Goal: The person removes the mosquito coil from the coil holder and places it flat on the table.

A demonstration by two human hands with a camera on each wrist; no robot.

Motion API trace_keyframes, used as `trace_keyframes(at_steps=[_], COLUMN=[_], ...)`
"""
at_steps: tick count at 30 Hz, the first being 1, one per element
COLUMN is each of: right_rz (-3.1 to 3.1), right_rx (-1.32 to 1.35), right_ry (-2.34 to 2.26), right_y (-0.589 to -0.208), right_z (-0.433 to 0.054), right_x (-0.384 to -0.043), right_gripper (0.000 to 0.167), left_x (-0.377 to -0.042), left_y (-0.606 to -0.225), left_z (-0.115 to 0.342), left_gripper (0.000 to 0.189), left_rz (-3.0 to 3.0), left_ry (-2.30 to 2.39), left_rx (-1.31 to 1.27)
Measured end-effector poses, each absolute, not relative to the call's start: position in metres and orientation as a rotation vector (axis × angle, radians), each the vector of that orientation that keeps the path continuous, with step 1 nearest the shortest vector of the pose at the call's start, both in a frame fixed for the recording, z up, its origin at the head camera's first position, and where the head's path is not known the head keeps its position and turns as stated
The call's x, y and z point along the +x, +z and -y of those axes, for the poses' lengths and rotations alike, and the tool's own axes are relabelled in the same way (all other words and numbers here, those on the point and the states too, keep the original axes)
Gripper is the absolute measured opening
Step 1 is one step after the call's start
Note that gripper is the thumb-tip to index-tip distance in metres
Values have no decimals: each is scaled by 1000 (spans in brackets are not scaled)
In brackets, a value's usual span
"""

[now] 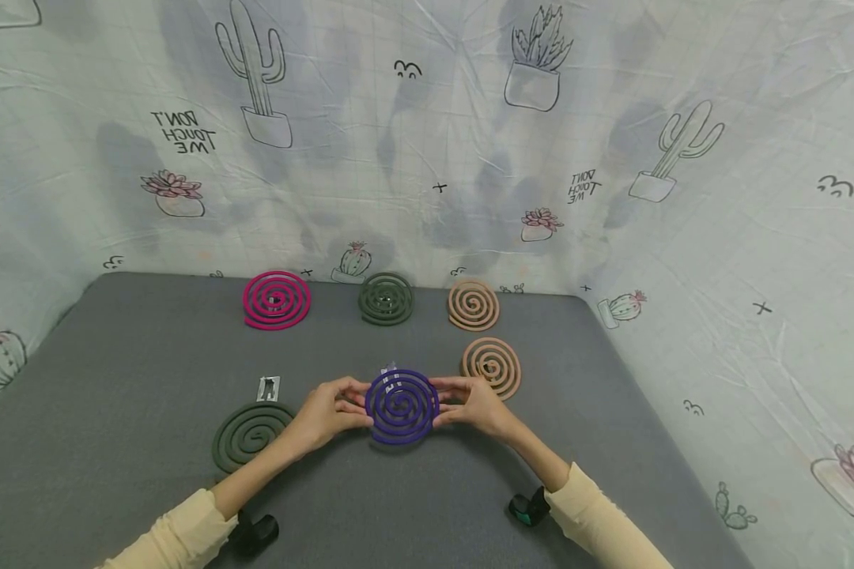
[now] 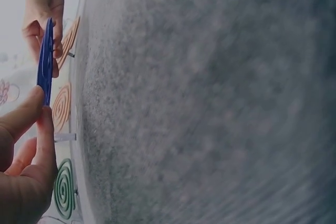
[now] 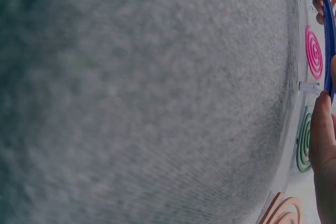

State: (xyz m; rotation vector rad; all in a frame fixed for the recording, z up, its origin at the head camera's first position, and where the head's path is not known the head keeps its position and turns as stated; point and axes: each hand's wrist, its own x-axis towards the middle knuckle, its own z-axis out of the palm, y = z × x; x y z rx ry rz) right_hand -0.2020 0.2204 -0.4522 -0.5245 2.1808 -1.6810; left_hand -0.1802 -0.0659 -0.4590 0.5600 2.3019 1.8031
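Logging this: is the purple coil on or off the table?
Off: both hands hold the purple coil; left wrist view shows a gap beneath.

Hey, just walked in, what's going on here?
A person's left hand and right hand pinch opposite edges of a purple coil above a gray table. At the back are a pink coil, a green coil and a tan coil. Another tan coil and another green coil are nearer.

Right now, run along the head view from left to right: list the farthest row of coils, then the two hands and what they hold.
Farthest row: pink coil → dark green coil → tan coil. Nearer: left hand → purple coil → right hand.
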Motion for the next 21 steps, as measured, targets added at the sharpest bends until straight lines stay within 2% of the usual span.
trace_keyframes(at_steps=[21], right_rz=[-2163], right_rx=[-540], right_ry=[-1660], right_y=[-455], right_z=[-223], right_x=[-195], right_gripper=[61], left_x=[-171], left_y=[-458], left_z=[64], left_gripper=[47], left_rz=[-2313], left_ry=[1772], left_rx=[555])
